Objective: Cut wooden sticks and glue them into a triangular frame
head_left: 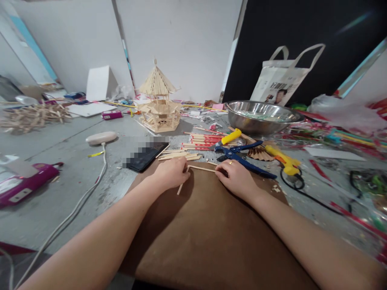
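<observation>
My left hand (173, 173) is closed, its thumb and fingers pinching thin wooden sticks where two of them meet at an angle. One wooden stick (202, 168) runs across to my right hand (236, 177), whose closed fingertips grip its other end. A shorter wooden stick (180, 189) slants down from below my left fingers. Whether the two sticks are joined is hidden by the fingers. Both hands are over a brown sheet (211, 225). Just beyond them are loose wooden sticks (178, 154), a black phone (146, 158) and blue-handled cutters (242, 157).
Behind stand a wooden-stick pavilion model (159, 108), paper-wrapped chopsticks (199, 141) and a metal bowl (263, 121). To the right lie a yellow-handled tool (231, 137) and a yellow glue gun (286, 161) with a black cord. A purple power strip (33, 181) and white cable (81, 201) are at left.
</observation>
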`<state>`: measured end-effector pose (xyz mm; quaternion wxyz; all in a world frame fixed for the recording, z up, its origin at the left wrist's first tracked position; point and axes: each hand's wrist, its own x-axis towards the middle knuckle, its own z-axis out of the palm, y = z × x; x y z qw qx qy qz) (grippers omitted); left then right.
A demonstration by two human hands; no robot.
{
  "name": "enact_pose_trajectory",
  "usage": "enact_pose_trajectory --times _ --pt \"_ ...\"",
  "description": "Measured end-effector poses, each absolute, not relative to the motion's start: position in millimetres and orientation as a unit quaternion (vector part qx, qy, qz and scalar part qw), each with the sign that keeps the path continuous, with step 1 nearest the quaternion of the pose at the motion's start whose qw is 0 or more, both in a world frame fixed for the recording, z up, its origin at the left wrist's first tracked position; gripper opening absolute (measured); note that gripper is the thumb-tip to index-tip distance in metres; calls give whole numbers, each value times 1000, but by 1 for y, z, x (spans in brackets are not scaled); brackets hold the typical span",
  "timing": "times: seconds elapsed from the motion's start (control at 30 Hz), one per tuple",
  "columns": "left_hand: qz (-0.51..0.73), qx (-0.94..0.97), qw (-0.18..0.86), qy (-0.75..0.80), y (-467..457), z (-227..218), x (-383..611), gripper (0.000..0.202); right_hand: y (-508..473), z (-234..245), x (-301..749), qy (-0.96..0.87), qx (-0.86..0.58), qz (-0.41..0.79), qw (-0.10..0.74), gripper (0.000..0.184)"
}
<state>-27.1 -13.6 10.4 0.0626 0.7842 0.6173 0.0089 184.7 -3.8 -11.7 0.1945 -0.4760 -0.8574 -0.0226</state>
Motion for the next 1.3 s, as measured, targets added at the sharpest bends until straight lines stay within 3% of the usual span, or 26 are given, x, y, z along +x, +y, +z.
enact_pose_trajectory --times 1.3 --pt "-10 785 55 617 -12 10 -27 23 -2 -14 186 -857 -478 -25 191 16"
